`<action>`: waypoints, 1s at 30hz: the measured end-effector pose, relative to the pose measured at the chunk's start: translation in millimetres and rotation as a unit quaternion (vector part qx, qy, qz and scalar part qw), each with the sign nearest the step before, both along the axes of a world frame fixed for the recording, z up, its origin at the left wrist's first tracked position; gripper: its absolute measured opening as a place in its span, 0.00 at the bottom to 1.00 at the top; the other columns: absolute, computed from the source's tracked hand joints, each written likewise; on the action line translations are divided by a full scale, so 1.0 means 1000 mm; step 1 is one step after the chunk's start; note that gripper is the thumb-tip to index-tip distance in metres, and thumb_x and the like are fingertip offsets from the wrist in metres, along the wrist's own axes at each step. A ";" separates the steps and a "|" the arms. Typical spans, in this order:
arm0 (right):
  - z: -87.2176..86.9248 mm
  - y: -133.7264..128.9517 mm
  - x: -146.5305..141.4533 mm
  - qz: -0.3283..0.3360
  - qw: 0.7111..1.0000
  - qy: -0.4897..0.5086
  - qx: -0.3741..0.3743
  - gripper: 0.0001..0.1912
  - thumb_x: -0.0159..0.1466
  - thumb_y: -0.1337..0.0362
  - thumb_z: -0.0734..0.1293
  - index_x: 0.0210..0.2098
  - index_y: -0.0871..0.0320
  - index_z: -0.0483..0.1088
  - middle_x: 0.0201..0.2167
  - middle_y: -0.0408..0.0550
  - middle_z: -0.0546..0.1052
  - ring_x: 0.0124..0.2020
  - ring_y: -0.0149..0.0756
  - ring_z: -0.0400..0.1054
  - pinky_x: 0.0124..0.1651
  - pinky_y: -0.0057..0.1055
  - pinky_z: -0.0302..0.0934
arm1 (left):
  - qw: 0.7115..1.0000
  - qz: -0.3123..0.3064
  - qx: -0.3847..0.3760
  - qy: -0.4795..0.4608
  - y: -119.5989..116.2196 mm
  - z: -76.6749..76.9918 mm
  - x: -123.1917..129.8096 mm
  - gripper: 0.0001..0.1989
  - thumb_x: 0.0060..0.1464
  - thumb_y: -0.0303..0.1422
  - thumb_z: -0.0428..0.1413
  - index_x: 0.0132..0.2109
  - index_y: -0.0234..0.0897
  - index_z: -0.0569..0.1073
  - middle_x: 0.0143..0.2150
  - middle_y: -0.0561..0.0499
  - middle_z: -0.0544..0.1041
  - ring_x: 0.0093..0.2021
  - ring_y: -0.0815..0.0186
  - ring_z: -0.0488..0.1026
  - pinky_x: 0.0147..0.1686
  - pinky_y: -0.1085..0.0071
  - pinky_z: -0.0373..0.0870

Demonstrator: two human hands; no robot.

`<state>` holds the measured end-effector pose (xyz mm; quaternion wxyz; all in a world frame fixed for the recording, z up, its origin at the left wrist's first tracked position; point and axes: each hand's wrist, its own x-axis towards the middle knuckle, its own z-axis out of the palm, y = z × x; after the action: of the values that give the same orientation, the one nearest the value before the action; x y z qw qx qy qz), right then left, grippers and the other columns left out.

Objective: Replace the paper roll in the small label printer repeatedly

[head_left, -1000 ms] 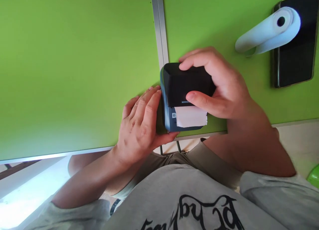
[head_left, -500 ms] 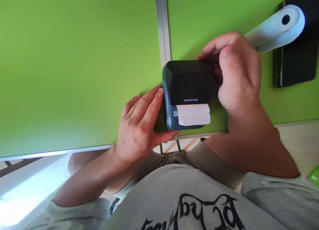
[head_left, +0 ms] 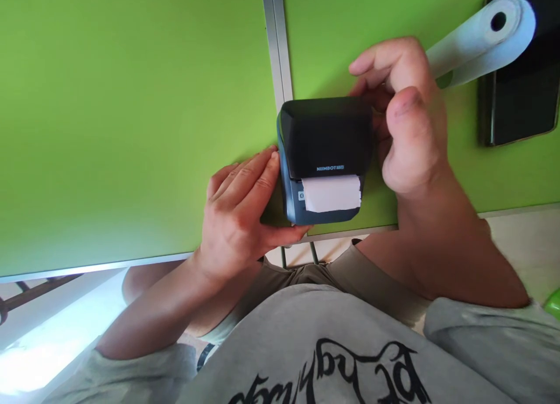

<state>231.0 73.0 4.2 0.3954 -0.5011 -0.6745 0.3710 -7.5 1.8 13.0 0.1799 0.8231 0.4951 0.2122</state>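
**Two bare hands frame a Niimbot label printer on a green table**

Head view, looking down: the label printer (head_left: 328, 139), black on top and dark blue below, sits near the close edge of the green table (head_left: 131, 130). A short strip of white paper (head_left: 332, 194) sticks out of its front, beneath the word "NIIMBOT".

The left hand (head_left: 238, 211) is at the printer's left: its fingertips rest against that side, and its thumb, spread well away from them, lies along the front edge. The right hand (head_left: 411, 124) is at the printer's right, apart from the other hand, with thumb and index finger raised free. Its lower fingers curl down by the printer's side, partly hidden; whether they grip it cannot be told.

Beyond the printer runs a silvery metal strip (head_left: 277, 42). Farther right of the printer are a white roll (head_left: 485, 37) and a black smartphone (head_left: 520, 101), overlapping from this angle.
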 end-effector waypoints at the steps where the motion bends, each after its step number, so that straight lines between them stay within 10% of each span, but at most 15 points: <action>1: 0.001 0.000 0.000 0.002 1.000 0.014 0.013 0.34 0.67 0.32 0.55 0.51 0.54 0.70 0.35 0.45 0.69 0.35 0.36 0.65 0.38 0.37 0.59 | 1.000 0.001 0.004 -0.006 0.000 -0.001 0.000 0.42 0.59 0.58 0.60 0.72 0.44 0.61 0.67 0.43 0.74 0.63 0.51 0.75 0.63 0.56 0.68; 12: 0.014 0.001 0.006 0.071 0.997 -0.021 -0.021 0.22 0.64 0.44 0.68 0.51 0.49 0.68 0.50 0.47 0.73 0.52 0.41 0.71 0.48 0.39 0.70 | 1.000 -0.009 0.009 -0.027 0.001 -0.005 -0.001 0.46 0.56 0.57 0.63 0.71 0.38 0.58 0.65 0.39 0.75 0.61 0.50 0.76 0.60 0.55 0.68; 19: 0.026 0.007 0.023 0.215 0.970 -0.110 0.007 0.35 0.61 0.45 0.72 0.62 0.52 0.62 0.58 0.50 0.67 0.61 0.41 0.65 0.60 0.43 0.68 | 0.999 0.004 -0.031 -0.038 0.000 -0.005 -0.003 0.46 0.55 0.56 0.64 0.71 0.42 0.56 0.63 0.41 0.75 0.60 0.49 0.76 0.60 0.51 0.70; 30: 0.007 0.013 0.013 0.080 0.968 -0.060 0.230 0.26 0.65 0.42 0.65 0.46 0.58 0.76 0.38 0.49 0.71 0.42 0.36 0.67 0.40 0.36 0.66 | 0.969 0.036 -0.213 -0.123 -0.001 0.003 -0.015 0.36 0.59 0.56 0.60 0.66 0.46 0.60 0.63 0.43 0.73 0.64 0.50 0.72 0.61 0.47 0.74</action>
<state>244.2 85.8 11.0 0.4277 -0.3624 -0.8022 0.2055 -22.4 1.2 16.2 0.4028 0.7147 0.5327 0.2078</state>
